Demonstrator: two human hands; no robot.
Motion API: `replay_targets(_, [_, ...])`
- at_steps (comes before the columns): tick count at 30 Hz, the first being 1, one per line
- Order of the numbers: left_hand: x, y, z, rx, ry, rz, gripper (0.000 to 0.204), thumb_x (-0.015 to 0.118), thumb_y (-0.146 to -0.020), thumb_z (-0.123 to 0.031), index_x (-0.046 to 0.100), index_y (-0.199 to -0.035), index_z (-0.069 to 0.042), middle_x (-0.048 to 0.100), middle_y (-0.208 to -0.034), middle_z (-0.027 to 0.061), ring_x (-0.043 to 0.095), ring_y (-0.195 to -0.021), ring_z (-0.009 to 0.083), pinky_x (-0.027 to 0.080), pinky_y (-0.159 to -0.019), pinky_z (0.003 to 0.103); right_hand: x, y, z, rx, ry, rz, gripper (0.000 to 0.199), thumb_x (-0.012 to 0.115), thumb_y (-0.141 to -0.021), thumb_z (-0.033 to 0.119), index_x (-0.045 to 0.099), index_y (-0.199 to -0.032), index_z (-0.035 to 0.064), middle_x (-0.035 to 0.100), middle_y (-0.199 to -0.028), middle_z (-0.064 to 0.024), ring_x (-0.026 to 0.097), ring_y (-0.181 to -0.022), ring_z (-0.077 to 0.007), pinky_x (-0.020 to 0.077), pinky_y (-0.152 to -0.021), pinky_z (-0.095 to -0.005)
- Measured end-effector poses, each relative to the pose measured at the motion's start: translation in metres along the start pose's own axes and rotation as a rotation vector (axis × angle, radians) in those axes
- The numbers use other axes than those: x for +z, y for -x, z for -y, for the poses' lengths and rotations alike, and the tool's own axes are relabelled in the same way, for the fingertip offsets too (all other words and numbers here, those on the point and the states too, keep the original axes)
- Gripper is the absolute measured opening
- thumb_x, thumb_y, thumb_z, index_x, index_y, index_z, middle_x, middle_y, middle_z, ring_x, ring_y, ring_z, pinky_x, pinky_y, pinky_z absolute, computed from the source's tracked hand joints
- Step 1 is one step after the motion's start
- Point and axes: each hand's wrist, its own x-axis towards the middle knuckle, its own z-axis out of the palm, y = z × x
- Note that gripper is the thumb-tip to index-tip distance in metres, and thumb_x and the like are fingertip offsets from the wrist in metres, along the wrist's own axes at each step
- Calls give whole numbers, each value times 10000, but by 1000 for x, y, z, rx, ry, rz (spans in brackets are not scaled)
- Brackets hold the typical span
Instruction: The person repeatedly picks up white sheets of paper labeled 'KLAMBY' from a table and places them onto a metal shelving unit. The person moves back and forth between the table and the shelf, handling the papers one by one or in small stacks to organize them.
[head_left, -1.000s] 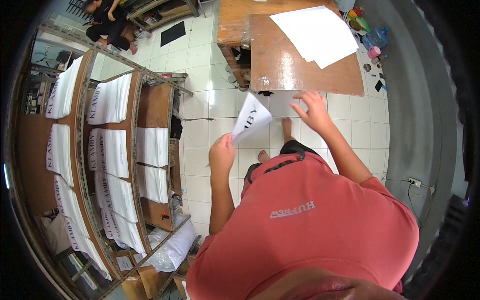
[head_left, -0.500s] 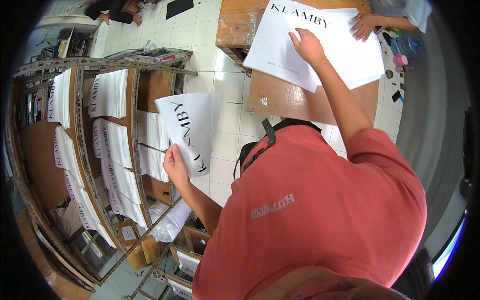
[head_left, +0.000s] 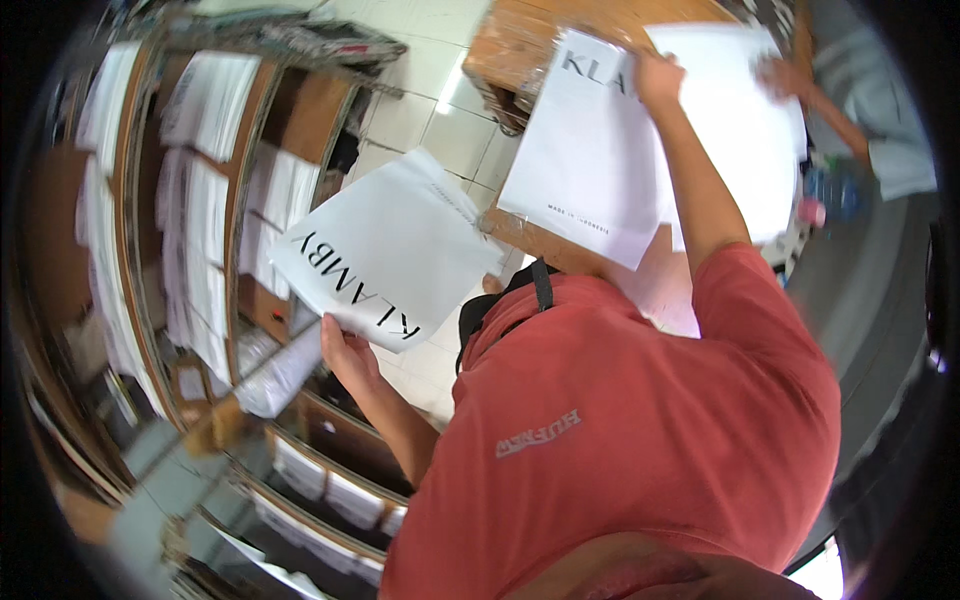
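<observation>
My left hand (head_left: 350, 358) grips the lower edge of a white plastic-looking sheet (head_left: 375, 245) with large black lettering, held up between the shelves and the table. Another white lettered sheet (head_left: 575, 145) lies slanted over the wooden table (head_left: 520, 45), its near corner hanging past the edge. My right hand (head_left: 660, 82), a little blurred, is closed at this sheet's upper right side and hides some of its lettering. To its right is a plain white stack or sheet (head_left: 735, 140). Another person's hand (head_left: 783, 78), smeared by motion, is at its far right edge.
Shelves (head_left: 265, 110) with wooden dividers and several stacks of white sheets (head_left: 210, 110) stand on the left. A clear plastic-wrapped roll (head_left: 275, 375) lies below them. Lower shelves (head_left: 320, 430) hold more stacks. A blue water jug (head_left: 835, 190) stands beyond the table at right.
The sheet in my left hand has swung out wider and flatter. My right hand has gone from spread on the table sheet to closed at its upper side. The view has turned.
</observation>
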Motion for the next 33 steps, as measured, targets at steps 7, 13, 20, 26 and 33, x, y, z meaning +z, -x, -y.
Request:
replay_targets(7, [-34,21,33,10,54,-60,281,587,-970,-289,658,-1073,-38,615,-838,-19,542,-719,78,458,-635,253,100,-85,-72,-171,-64,195,412,530,-908,425,703,-908,50,696,-774,-146,673,-692,-310,518,-586,-464])
replay_targets(13, [-101,45,51,127,230,-221,357,578,-971,-260,589,-1215,-1,652,-984,30,608,-838,115,502,-734,278,53,-62,-33,-263,-10,350,366,617,-886,358,709,-1040,39,709,-962,-184,690,-841,-352,544,-761,-458])
replay_targets(20, [-265,175,95,164,627,-570,372,571,-952,-227,559,-1231,19,654,-1077,80,635,-948,167,526,-796,321,-129,96,166,-485,-397,686,237,619,-893,255,658,-899,22,644,-714,-107,632,-576,-191,481,-433,-352])
replay_targets(26, [-420,295,161,397,715,-759,309,597,-952,-258,615,-1133,-8,683,-934,62,609,-727,114,496,-687,237,-153,199,326,-891,-740,696,234,630,-897,229,636,-919,-4,590,-672,-44,537,-473,-123,424,-384,-261])
replay_targets(33, [-549,465,186,491,666,-1111,212,654,-923,-191,663,-1030,-8,689,-877,46,606,-726,104,483,-672,232,-261,399,501,-1203,-752,738,205,633,-903,216,602,-870,16,560,-640,-30,548,-470,-122,448,-382,-271])
